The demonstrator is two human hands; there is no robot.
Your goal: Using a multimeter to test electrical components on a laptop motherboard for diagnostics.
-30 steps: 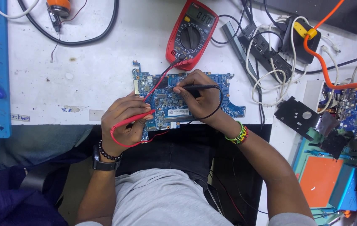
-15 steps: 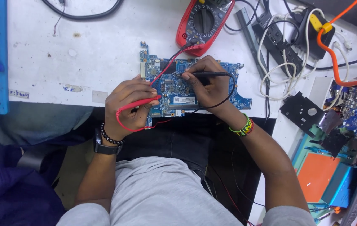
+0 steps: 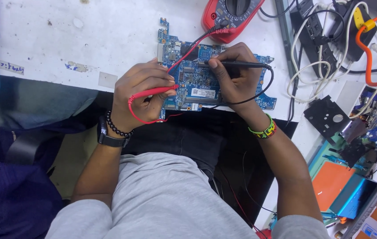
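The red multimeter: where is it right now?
In the head view, the red multimeter lies at the top edge of the white table, just beyond the blue circuit board.

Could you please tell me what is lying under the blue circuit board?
The circuit board rests on the white bench, its near edge at the bench's front edge. The left hand and right hand cover parts of it, so what lies beneath there cannot be seen.

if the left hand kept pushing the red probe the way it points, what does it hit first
Likely the blue circuit board: the left hand aims the red probe rightward at it, tip about on its surface. Further along is the right hand, though depth is unclear.
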